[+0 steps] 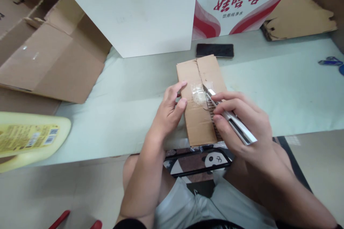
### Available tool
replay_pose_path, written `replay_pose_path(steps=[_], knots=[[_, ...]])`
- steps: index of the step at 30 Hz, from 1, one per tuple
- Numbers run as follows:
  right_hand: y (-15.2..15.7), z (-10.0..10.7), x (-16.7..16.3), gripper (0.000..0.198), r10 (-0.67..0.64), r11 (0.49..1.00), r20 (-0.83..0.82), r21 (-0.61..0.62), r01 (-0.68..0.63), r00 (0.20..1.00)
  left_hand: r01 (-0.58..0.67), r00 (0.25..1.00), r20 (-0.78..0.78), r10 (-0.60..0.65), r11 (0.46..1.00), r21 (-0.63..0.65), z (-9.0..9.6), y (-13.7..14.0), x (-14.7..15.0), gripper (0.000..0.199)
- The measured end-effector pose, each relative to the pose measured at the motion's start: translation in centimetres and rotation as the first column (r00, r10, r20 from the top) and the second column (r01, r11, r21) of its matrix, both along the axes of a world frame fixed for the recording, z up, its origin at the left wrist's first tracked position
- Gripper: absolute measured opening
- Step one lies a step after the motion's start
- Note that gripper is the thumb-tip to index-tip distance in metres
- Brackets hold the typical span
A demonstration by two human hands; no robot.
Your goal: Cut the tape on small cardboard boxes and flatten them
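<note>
Through the head camera, I am looking down at a pale green cloth-covered tabletop (120, 111), where a small, oblong brown cardboard box (197, 120) is lying at the near edge, directly in front of my body. A strip of clear, wrinkled tape (198, 93) is crossing the box's lengthwise seam, and ridged cardboard is showing along the seam's nearer part.

My left hand (171, 109) is bracing the box's left side: the thumb and index finger are standing apart, their tips resting on the top edge, while the other fingers are curling partly out of sight. My right hand (243, 120) is closing its fingers firmly around a slim, silver-white utility knife (246, 135); the blade is slanting down, its point meeting the seam at the tape.

Just beyond the box, a black smartphone (215, 50) is lying flat; I cannot tell whether they are touching. Farther back, a plain white box (150, 18) is standing beside a white carton with red waves and Chinese lettering (242, 3). A pale yellow plastic bottle (29, 146) is lying at the left, near large brown cartons (45, 57).
</note>
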State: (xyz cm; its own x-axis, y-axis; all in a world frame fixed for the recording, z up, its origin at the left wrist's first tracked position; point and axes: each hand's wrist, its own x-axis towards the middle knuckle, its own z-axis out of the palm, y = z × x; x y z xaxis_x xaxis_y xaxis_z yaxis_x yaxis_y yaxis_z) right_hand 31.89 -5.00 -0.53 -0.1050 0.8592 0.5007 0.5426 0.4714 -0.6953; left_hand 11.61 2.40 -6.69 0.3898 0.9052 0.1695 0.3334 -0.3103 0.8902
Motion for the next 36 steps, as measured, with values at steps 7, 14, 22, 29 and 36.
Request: replay_pose_path(steps=[7,14,22,29,36], knots=[[-0.07,0.04,-0.01,0.012,-0.001,1.0,-0.008,-0.009,0.001,1.0,0.01,1.0,-0.011,-0.01,1.0,-0.004,0.02,0.05,-0.03,0.062],[0.0,0.24,-0.07,0.013,-0.003,1.0,-0.009,-0.016,0.003,1.0,0.003,1.0,-0.023,-0.002,1.0,0.015,0.09,0.0,-0.04,0.059],[0.0,0.28,-0.04,0.013,-0.008,1.0,-0.006,-0.018,0.008,1.0,0.005,0.999,-0.05,-0.002,0.999,0.052,0.04,0.03,-0.06,0.055],[0.02,0.18,-0.06,0.013,-0.001,1.0,-0.019,-0.006,0.001,1.0,0.0,1.0,-0.029,0.001,1.0,0.014,0.05,-0.01,-0.01,0.057],[0.01,0.33,-0.01,0.012,0.002,1.0,-0.01,-0.029,-0.002,1.0,0.0,1.0,-0.023,0.001,1.0,0.015,0.07,0.01,-0.01,0.059]])
